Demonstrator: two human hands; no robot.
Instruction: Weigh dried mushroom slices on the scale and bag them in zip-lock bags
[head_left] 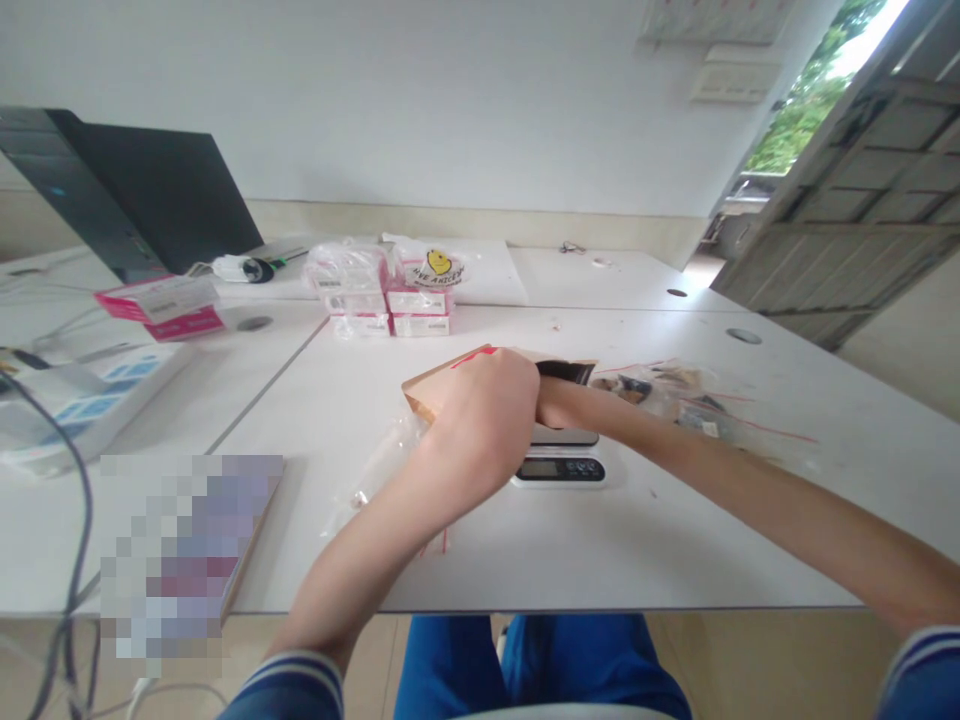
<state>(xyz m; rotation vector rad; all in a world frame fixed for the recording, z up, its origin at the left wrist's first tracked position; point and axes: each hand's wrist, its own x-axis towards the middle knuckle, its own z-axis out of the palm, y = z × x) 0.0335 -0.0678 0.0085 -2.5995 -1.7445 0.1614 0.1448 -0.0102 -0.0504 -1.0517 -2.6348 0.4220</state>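
Observation:
A brown kraft paper bag [424, 388] with a red mark lies on its side above the digital scale [560, 470]. My left hand [491, 415] is closed round the bag, its back toward me and its fingertips out of sight. My right hand [553, 403] reaches in from the right to the bag's dark, open end. Its fingers are hidden behind my left hand or inside the bag, so I cannot tell what they hold. Clear plastic bags [386, 470] lie beneath and left of my left forearm.
Zip bags with small dark and brown items [682, 395] lie to the right. Pink-and-white boxes [390, 300] are stacked at the back, beside a printed plastic bag [442, 268]. At left are a black computer case [161, 190], a white tray [112, 400] and a cable [86, 500].

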